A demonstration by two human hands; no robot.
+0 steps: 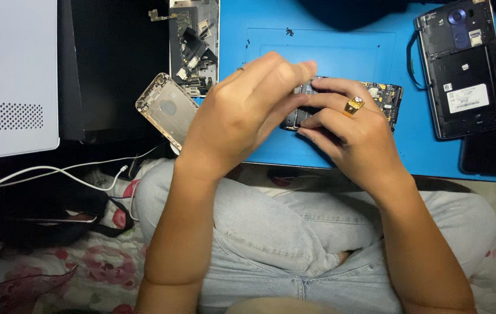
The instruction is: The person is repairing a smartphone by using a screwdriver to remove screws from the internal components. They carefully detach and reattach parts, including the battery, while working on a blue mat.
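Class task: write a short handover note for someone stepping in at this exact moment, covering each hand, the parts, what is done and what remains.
Left hand: fingers pinched over the circuit board.
Right hand: steadies the board from below; gold ring on a finger.
Board sits on the blue mat.
Done: black phone lies open, back cover off; gold phone shell and stripped frame lie at left.
Left: board still in hand.

Blue work mat (329, 43), opened dark phone (463, 70), circuit board (384, 96)
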